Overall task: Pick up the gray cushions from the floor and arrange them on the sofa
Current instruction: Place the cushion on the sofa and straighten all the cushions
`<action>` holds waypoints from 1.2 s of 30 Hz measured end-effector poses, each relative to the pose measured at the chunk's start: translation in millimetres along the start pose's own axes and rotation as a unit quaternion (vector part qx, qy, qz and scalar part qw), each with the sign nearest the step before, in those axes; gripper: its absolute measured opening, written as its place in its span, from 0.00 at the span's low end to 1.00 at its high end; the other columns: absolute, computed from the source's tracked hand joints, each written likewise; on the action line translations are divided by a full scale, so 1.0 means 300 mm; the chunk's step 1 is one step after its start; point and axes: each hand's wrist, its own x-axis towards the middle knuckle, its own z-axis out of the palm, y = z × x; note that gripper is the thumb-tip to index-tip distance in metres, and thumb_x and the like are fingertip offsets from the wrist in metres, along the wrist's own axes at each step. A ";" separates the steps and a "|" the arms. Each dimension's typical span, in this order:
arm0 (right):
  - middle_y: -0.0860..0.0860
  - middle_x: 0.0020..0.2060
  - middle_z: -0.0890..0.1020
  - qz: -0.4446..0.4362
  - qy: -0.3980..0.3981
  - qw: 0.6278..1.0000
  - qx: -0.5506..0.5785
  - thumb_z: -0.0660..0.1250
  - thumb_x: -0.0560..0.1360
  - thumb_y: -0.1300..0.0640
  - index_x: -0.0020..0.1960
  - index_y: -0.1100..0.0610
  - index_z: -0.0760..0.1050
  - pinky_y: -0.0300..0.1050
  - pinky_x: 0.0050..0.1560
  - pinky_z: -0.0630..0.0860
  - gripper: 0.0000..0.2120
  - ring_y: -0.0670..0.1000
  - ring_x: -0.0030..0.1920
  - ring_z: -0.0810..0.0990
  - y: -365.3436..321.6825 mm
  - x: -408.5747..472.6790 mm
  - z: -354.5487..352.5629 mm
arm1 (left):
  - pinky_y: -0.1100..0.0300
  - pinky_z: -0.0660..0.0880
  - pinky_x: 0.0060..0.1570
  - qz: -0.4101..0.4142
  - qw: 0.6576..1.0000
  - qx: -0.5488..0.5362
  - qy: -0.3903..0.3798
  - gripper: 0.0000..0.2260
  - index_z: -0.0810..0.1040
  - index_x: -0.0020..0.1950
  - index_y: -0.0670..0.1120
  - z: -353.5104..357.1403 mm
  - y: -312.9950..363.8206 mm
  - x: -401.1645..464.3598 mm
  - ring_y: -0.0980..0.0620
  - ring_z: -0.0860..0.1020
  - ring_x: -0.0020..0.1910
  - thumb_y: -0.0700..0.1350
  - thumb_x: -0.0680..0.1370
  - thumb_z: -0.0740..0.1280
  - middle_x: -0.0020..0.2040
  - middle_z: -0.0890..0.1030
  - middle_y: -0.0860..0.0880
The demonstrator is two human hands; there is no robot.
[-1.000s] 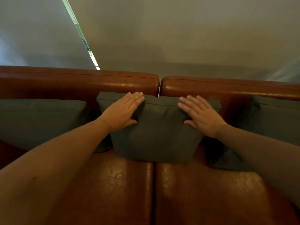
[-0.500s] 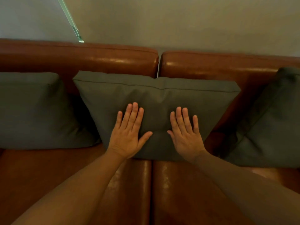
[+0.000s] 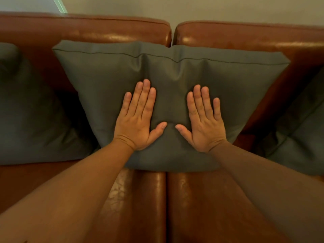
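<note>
Here, a person leans over a brown leather sofa (image 3: 245, 37), both bare arms reaching forward. The left hand (image 3: 138, 120) and the right hand (image 3: 204, 121) lie flat, fingers spread, palms down on the lower middle of a large gray square fabric cushion (image 3: 236, 88). Neither hand grasps anything; both are released and pressing, thumbs nearly meeting.

The cushion stands against the backrest, straddling the gap between the two back sections, its lower edge resting on the seat. Soft folds run up from between the hands to the top seam.

A second gray cushion (image 3: 35, 111) leans at the far left, and a third gray cushion (image 3: 301, 134) sits at the far right, partly cut off by the frame.

A second ago the hands rested on the cushion's top edge; they have since slid down to its face and drawn closer together, and the view has dropped nearer. That suggests the cushion is placed and is now being patted into shape. With three cushions on the sofa, the arranging seems close to done, though the floor is out of view.
</note>
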 end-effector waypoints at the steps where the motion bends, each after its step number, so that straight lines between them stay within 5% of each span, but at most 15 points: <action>1: 0.52 0.77 0.46 0.004 -0.007 1.000 -0.003 0.49 0.80 0.36 0.79 0.60 0.42 0.53 0.76 0.37 0.39 0.52 0.78 0.38 -0.002 0.002 0.002 | 0.46 0.45 0.74 0.000 1.000 0.002 -0.005 0.37 0.49 0.78 0.38 -0.001 0.000 0.003 0.44 0.49 0.77 0.62 0.79 0.56 0.77 0.51 0.40; 12: 0.59 0.78 0.50 0.091 -0.040 0.995 0.031 0.49 0.81 0.38 0.79 0.60 0.44 0.56 0.74 0.33 0.37 0.54 0.77 0.38 0.054 0.063 -0.164 | 0.44 0.43 0.74 -0.026 1.000 0.014 -0.006 0.36 0.48 0.78 0.38 -0.185 -0.089 0.064 0.44 0.45 0.77 0.62 0.81 0.53 0.78 0.52 0.38; 17: 0.57 0.78 0.51 0.098 -0.062 0.993 0.022 0.47 0.81 0.38 0.79 0.58 0.45 0.58 0.75 0.36 0.35 0.58 0.78 0.46 0.107 0.125 -0.169 | 0.44 0.36 0.73 -0.083 0.995 0.045 -0.024 0.33 0.48 0.79 0.41 -0.199 -0.175 0.140 0.45 0.47 0.78 0.62 0.82 0.50 0.79 0.51 0.41; 28: 0.57 0.78 0.54 0.164 -0.024 0.985 0.040 0.47 0.81 0.39 0.79 0.60 0.51 0.51 0.74 0.42 0.34 0.55 0.78 0.50 0.129 0.175 -0.230 | 0.41 0.40 0.73 -0.089 0.996 0.009 0.015 0.33 0.56 0.77 0.39 -0.236 -0.210 0.162 0.44 0.52 0.77 0.62 0.81 0.52 0.77 0.58 0.42; 36: 0.54 0.77 0.60 0.219 -0.112 0.967 0.060 0.43 0.81 0.37 0.78 0.57 0.55 0.59 0.76 0.39 0.33 0.55 0.78 0.51 0.190 0.214 -0.233 | 0.42 0.48 0.74 -0.121 0.991 -0.012 -0.062 0.32 0.63 0.74 0.39 -0.260 -0.232 0.193 0.43 0.64 0.73 0.62 0.81 0.51 0.71 0.70 0.40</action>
